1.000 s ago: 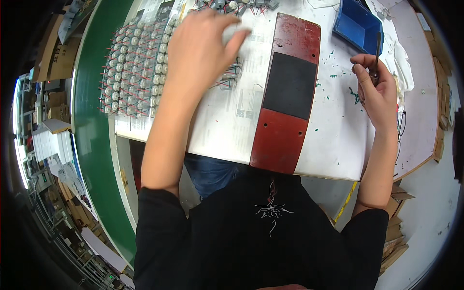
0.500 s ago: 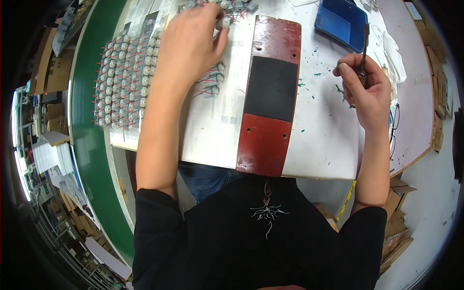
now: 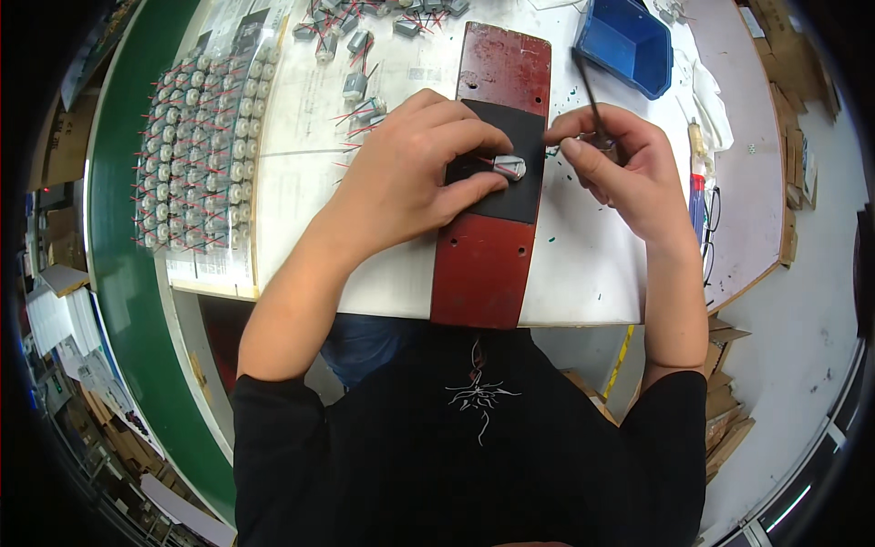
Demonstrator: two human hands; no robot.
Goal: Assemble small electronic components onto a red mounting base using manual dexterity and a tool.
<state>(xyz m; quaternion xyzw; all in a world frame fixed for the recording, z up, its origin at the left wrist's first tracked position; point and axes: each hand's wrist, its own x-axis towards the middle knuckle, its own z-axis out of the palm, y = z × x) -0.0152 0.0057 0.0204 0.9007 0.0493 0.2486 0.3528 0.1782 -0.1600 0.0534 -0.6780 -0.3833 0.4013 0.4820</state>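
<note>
My left hand (image 3: 415,178) pinches a small silver motor (image 3: 509,167) with red and black leads over the black middle pad of a red board (image 3: 486,264). Close to its right, my right hand (image 3: 620,169) grips a thin black tool (image 3: 589,96) whose shaft points up and away. The two hands almost meet above the pad. The tool's tip is hidden behind my fingers.
Several loose motors (image 3: 355,87) lie on the white table (image 3: 583,273) beyond my left hand. Rows of motors fill a tray (image 3: 196,155) at the left, beside a green belt (image 3: 114,273). A blue bin (image 3: 624,46) stands far right.
My left hand came back from the loose motors with one motor and brought it over the black pad. My right hand moved left toward it with the tool.
</note>
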